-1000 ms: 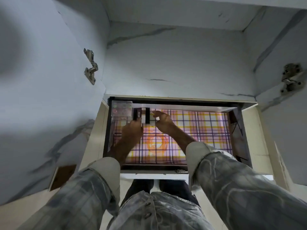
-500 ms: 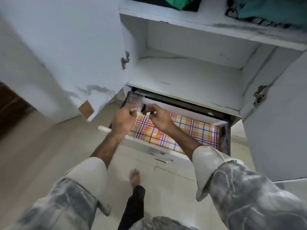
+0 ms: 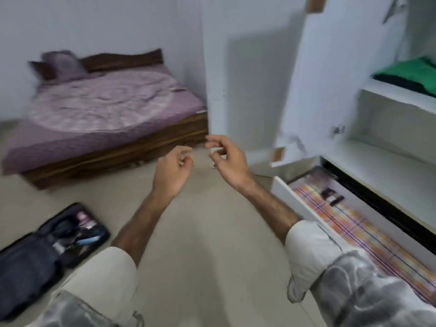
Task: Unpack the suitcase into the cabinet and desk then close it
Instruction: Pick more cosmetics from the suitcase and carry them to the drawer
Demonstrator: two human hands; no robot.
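Observation:
The dark suitcase lies open on the floor at the lower left, with several small items in its lid half. The white cabinet stands on the right with its door open. Its bottom drawer is pulled out, lined with plaid paper, and small dark boxes sit near its far end. My left hand and my right hand hover above the floor between suitcase and drawer, fingers loosely curled, holding nothing.
A wooden bed with a purple cover stands at the back left. Folded green and dark clothes lie on an upper cabinet shelf. The open cabinet door juts out toward the room. Beige floor stretches between me and the suitcase.
Both hands were placing small boxes at the drawer's far end; they have let go and pulled back. My view has swung left from the drawer toward the room and suitcase.

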